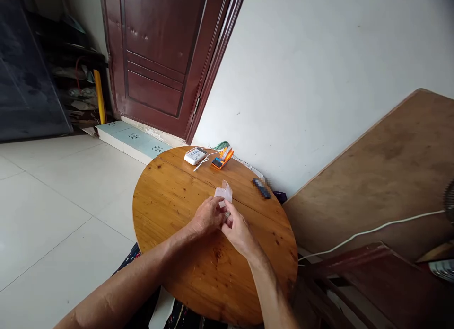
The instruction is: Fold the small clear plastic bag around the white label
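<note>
My left hand (209, 214) and my right hand (237, 228) meet above the middle of the round wooden table (170, 196). The fingers of both are bent inward and closed around a small greyish thing (227, 216), mostly hidden between them, whose kind I cannot make out. Just past the fingertips is a crumpled, whitish, see-through plastic wrapper (224, 191). Fingers of both hands overlap its near edge; whether they grip it or only touch it I cannot tell.
Toward the table's far edge are a white box-like device (195, 155), a white cable (201, 164) and an orange-and-blue packet (222, 159). A dark, blurred-out object (261, 188) lies at the right. Beyond stand a white wall (301, 83), a red-brown door (156, 49) and a leaning wooden board (383, 177).
</note>
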The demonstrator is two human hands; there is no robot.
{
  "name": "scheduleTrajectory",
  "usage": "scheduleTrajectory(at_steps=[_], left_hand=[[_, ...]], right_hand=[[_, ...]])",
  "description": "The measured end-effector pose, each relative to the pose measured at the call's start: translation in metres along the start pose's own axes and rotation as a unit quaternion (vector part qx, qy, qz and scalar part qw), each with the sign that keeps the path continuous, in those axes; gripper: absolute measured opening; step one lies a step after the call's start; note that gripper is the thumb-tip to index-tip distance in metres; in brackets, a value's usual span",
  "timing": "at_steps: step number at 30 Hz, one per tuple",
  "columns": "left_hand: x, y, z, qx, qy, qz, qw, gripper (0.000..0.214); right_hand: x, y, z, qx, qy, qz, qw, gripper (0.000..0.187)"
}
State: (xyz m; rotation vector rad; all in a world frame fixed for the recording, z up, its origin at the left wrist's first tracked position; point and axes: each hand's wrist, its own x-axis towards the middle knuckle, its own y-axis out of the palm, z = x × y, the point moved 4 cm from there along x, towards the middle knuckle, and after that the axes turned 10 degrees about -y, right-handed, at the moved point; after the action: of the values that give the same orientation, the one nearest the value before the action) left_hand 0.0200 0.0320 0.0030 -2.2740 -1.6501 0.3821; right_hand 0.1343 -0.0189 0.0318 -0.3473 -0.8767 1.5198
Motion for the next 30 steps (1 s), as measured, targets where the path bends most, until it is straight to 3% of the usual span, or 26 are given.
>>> scheduleTrajectory(at_steps=[2,4,8,16,23,27,30], left_hand=[[0.0,0.003,0.001,0.028,0.004,0.001,1.0,0.06],[0.0,0.005,0.002,0.052,0.012,0.003,0.999,0.066],[-0.003,0.006,0.001,0.085,0.043,-0.004,0.995,0.07],[-0.008,0.005,0.0,0.128,0.036,-0.016,0.991,0.071],[-0.022,0.004,-0.014,0.244,0.104,-0.021,0.964,0.044],[-0.023,0.004,-0.014,0.265,0.126,-0.027,0.956,0.037],[-0.022,0.006,-0.011,0.271,0.127,-0.034,0.954,0.033]], right_hand=[[-0.003,-0.009,-0.008,0.068,0.031,-0.022,0.997,0.062],[-0.005,-0.021,-0.022,0.116,0.069,-0.085,0.987,0.05],[-0.002,-0.032,-0.045,0.13,0.09,-0.165,0.973,0.04],[0.027,-0.011,-0.053,0.078,-0.011,-0.094,0.992,0.032],[0.031,-0.004,-0.058,0.139,-0.021,-0.062,0.988,0.029],[0.03,-0.011,-0.064,0.136,0.005,-0.134,0.982,0.026],[0.028,-0.023,-0.076,0.139,0.093,-0.197,0.966,0.034]])
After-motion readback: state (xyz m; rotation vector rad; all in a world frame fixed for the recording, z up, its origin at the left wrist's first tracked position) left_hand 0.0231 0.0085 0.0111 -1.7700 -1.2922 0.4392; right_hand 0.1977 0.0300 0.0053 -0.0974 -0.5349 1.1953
